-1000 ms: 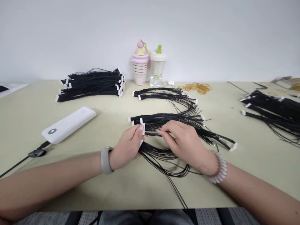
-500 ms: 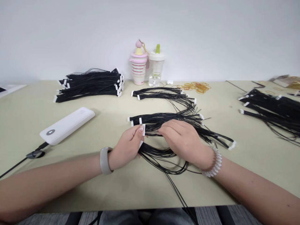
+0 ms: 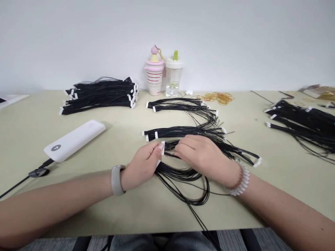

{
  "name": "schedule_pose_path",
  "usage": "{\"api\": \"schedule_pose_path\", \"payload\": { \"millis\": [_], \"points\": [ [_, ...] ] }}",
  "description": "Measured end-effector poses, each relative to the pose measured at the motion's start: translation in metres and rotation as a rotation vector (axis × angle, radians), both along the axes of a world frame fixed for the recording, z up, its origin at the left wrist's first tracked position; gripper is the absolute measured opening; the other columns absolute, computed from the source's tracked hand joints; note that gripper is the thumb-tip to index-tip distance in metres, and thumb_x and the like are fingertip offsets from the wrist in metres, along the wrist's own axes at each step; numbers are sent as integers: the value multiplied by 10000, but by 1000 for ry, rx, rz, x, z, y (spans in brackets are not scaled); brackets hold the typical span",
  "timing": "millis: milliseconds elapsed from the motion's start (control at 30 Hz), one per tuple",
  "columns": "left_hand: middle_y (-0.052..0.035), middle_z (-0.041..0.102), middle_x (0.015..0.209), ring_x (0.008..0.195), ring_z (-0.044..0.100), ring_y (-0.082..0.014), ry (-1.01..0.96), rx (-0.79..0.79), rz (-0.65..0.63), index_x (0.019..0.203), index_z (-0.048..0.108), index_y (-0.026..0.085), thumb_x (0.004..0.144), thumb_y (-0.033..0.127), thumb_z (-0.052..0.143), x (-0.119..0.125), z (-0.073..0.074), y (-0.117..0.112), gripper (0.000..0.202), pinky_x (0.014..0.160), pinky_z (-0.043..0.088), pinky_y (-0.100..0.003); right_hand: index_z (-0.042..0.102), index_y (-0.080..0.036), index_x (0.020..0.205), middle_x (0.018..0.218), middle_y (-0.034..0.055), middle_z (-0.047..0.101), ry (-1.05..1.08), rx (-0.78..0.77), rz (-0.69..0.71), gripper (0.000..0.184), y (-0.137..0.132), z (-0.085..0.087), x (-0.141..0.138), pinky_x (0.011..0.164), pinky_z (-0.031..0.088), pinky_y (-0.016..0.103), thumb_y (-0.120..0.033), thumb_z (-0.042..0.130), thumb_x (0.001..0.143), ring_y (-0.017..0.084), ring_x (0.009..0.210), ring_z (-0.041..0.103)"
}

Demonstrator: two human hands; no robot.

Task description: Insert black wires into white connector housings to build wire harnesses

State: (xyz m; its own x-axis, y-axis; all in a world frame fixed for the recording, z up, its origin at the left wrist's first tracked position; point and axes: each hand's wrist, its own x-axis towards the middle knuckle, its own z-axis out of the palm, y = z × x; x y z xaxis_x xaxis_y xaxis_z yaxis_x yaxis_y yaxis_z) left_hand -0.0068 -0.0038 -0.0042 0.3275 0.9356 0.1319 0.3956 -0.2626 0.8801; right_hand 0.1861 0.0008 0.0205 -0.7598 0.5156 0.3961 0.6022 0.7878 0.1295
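Left hand [image 3: 141,165] grips white connector [image 3: 163,149]

The right hand [image 3: 202,155] pinches black wires [image 3: 171,154] just beside it. Along the back edge of the table [image 3: 141,214] stand a pink-lidded cup [image 3: 154,80] and a clear bottle [image 3: 173,76], left of rubber bands [image 3: 222,98].

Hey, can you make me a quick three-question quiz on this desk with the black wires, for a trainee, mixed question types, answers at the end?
1. What does the left hand hold at its thumb tip?
2. True or false: the rubber bands lie to the right of the clear cup in the picture.
3. What colour is the upright piece on top of the clear cup? A) pink B) green C) black

Key:
1. A small white connector.
2. True.
3. B) green.
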Motion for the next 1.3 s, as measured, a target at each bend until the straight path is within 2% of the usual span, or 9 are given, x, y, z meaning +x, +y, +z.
{"api": "schedule_pose_path", "payload": {
  "millis": [200,400,467,533,600,667,800,933,1300],
  "points": [
    [24,389,578,538,357,-85,-41,-30,150,617,355,166,889,402,309,0,1,3,363,516,306,-210,482,-163,651,595,-7,475,228,-166,-2,321,2,20,24,520,346,210,-435,520,818,79,552,422],
    [21,409,567,532,382,-93,-74,-80,245,646,415,163,878,441,315,-1,-1,5,376,520,332,-222,420,-178,595,606,13,437,368,49,-210,408,-7,28,27,497,308,237,-529,568,742,102,569,388],
    [25,393,554,516,363,-88,-92,-89,253,627,389,167,876,451,318,-1,-2,6,384,502,320,-220,395,-176,565,534,-15,396,297,-43,-269,423,-11,29,26,460,262,232,-515,546,768,78,494,328],
    [30,373,542,500,345,-83,-97,-105,251,618,362,171,875,455,318,-1,-2,5,386,488,308,-221,386,-168,526,471,-36,357,191,-254,-276,453,-15,29,24,430,231,223,-513,508,795,58,436,269],
    [31,369,541,500,344,-83,-97,-111,244,619,349,173,876,456,316,0,-1,5,383,488,307,-222,399,-160,503,438,-46,347,82,-516,-215,475,-17,25,20,405,214,211,-499,456,831,47,407,243],
    [30,375,548,507,348,-83,-86,-101,249,622,350,173,878,447,317,0,0,4,377,491,308,-221,442,-155,520,466,-42,405,47,-644,-152,457,-18,17,15,420,238,200,-452,414,866,44,423,287],
    [24,389,570,524,358,-83,-73,-77,251,623,361,168,879,423,327,0,1,4,363,497,311,-217,523,-143,592,579,-8,508,111,-566,-49,366,-14,-4,2,547,321,212,-333,407,884,62,538,402],
    [26,383,565,523,347,-85,-75,-55,226,619,360,169,882,423,316,-1,0,5,368,502,300,-219,581,-151,694,639,-1,557,160,-529,54,278,-13,-19,-8,554,318,207,-268,412,882,66,561,440],
    [34,369,534,500,329,-87,-86,-57,186,621,354,176,882,440,305,-1,-1,4,374,493,283,-221,530,-157,662,583,-22,512,47,-391,-158,267,-27,-12,-24,476,176,236,-245,395,875,60,485,335]
  ]
}}
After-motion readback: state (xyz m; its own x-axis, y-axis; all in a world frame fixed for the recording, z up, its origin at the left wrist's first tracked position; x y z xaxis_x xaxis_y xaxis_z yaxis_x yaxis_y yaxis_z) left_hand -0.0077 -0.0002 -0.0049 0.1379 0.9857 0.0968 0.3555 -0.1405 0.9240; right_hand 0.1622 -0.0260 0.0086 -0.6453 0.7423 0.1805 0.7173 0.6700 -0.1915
